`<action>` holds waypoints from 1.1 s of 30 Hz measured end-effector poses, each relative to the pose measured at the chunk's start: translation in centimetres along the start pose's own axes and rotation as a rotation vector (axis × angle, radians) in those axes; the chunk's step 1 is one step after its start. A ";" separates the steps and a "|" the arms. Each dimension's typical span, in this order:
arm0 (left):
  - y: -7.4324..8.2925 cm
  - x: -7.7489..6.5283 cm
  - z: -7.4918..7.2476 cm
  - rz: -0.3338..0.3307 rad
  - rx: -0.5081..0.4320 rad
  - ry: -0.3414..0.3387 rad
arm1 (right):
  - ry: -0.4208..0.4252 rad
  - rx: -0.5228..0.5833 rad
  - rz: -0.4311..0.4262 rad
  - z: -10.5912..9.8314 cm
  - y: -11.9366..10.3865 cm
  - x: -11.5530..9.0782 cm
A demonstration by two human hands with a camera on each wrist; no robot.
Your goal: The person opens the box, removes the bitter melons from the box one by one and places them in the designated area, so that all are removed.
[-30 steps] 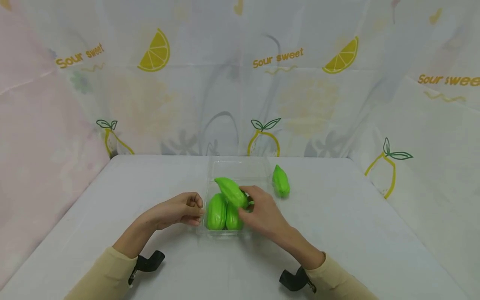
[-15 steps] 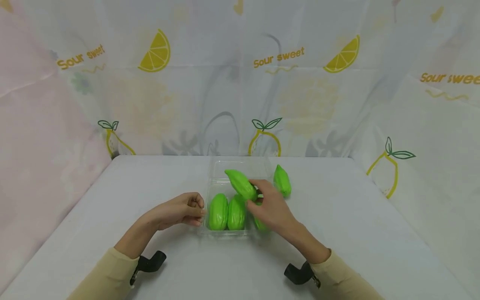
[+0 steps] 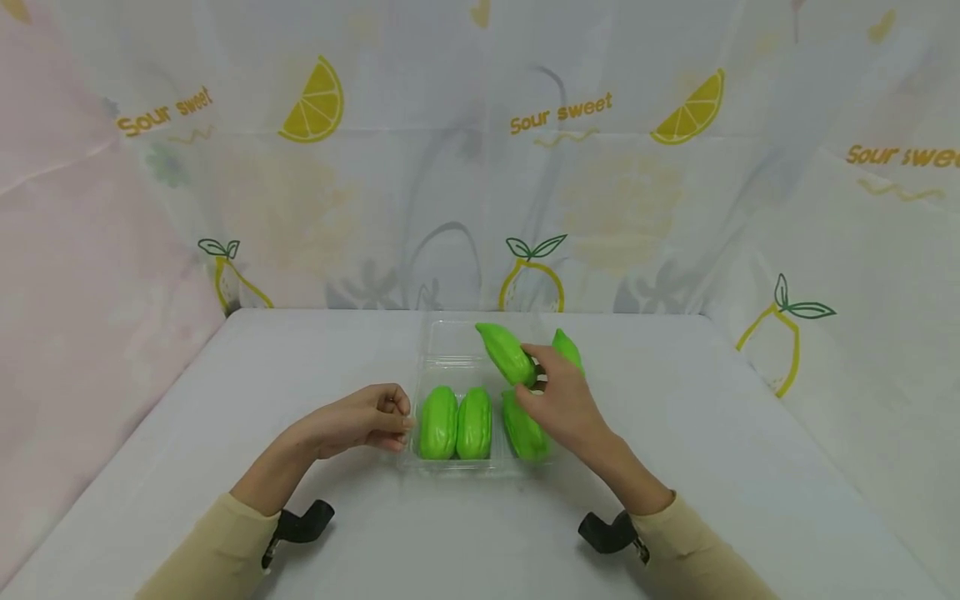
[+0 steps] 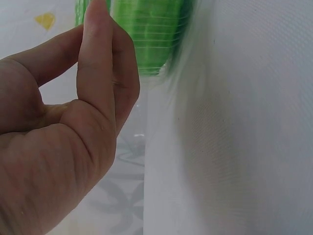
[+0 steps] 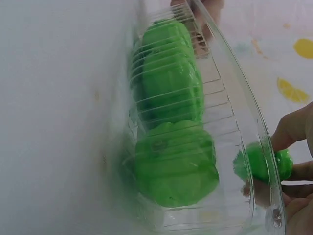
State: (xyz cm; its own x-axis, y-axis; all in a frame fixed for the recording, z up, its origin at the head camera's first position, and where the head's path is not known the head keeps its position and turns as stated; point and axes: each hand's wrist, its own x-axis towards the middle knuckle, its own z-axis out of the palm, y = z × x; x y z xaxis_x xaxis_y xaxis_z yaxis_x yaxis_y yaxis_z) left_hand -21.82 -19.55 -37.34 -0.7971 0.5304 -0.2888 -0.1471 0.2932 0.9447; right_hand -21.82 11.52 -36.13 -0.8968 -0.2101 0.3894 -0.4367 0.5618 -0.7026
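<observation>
A clear plastic clamshell box (image 3: pixel 457 465) stands on the table, its lid (image 3: pixel 450 337) folded back. Inside it lie two bright green ridged vegetables, a left one (image 3: pixel 438 425) and a middle one (image 3: pixel 474 425) side by side. A third green vegetable (image 3: pixel 523 429) sits at the box's right side, partly behind my right hand. My left hand (image 3: pixel 360 423) pinches the box's left rim between thumb and fingers. Above the box's back right part, my right hand (image 3: pixel 566 404) grips another green vegetable (image 3: pixel 506 354) by its blunt end, the pointed tip aimed up and left.
One more green vegetable (image 3: pixel 567 347) lies on the white table (image 3: pixel 675 433) right of the lid, half hidden by my right hand. A printed cloth backdrop (image 3: pixel 420 192) rises behind the table and along both sides.
My right hand has lifted the green vegetable away from the two in the box, moving right and farther back. The third vegetable at the right has come into view. My left hand stays put.
</observation>
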 end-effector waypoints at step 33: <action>0.0 0.1 0.0 -0.011 -0.005 0.005 | 0.147 -0.089 0.088 -3.4 4.9 2.0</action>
State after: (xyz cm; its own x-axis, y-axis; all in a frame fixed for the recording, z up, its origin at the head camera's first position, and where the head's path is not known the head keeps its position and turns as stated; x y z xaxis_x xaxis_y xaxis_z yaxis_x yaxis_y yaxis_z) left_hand -21.88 -19.55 -37.36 -0.7981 0.5233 -0.2987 -0.1590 0.2953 0.9421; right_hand -25.49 16.54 -36.77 -0.9084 -0.0415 0.4161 -0.3431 0.6427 -0.6850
